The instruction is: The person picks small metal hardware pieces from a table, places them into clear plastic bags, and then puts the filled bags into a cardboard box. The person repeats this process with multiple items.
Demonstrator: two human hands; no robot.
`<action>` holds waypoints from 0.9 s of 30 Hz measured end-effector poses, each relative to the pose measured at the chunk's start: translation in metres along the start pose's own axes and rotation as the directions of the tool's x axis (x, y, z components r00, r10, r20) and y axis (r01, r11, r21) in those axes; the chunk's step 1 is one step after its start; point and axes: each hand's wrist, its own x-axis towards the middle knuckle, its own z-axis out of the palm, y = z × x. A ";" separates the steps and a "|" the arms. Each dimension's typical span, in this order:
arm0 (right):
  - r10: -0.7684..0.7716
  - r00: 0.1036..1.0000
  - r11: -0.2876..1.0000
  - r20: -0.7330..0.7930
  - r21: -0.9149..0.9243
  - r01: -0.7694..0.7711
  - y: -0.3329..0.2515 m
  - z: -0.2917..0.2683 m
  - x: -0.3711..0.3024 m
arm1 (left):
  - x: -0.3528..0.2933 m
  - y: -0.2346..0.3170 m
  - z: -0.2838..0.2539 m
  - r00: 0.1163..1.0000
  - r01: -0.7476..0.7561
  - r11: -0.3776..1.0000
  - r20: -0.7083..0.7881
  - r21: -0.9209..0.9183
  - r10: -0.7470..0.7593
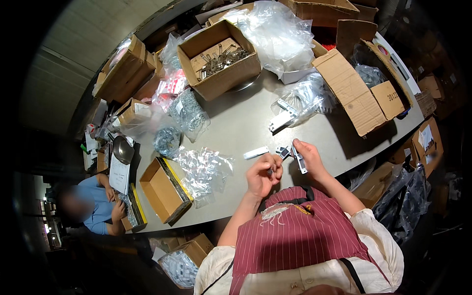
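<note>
At the table's near edge, my right hand [309, 156] grips a slim white bracket-like piece [299, 161] between thumb and fingers, tilted with one end toward me. My left hand [264, 176] is beside it, palm turned up and fingers curled in. A small dark spot shows between those fingers, too small to name. Just beyond both hands lie a small white-and-dark fitting [282, 151] and a white oblong piece [256, 152]. Farther off, more white pieces [281, 121] lie at the mouth of a clear plastic bag [309, 101].
An open carton [219, 88] of metal parts stands at the back. Bags of small hardware [189, 115] and flat clear packets [202, 169] lie left, near an empty yellow-edged box [160, 189]. A large open carton [346, 91] stands right. Another person [98, 204] works at far left.
</note>
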 end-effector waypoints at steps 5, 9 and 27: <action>-0.061 0.998 0.998 0.018 -0.022 0.062 -0.004 0.012 -0.007 | -0.001 -0.009 0.007 0.941 0.339 0.855 -0.139 0.392 -0.309; -0.148 0.988 0.977 0.051 -0.144 0.154 0.015 0.000 0.002 | -0.003 -0.011 0.028 0.954 0.285 0.701 -0.120 0.653 -0.276; 0.112 0.968 0.994 0.225 -0.032 -0.107 0.027 0.025 0.088 | -0.036 -0.004 -0.035 0.985 0.169 0.904 -0.094 0.392 -0.143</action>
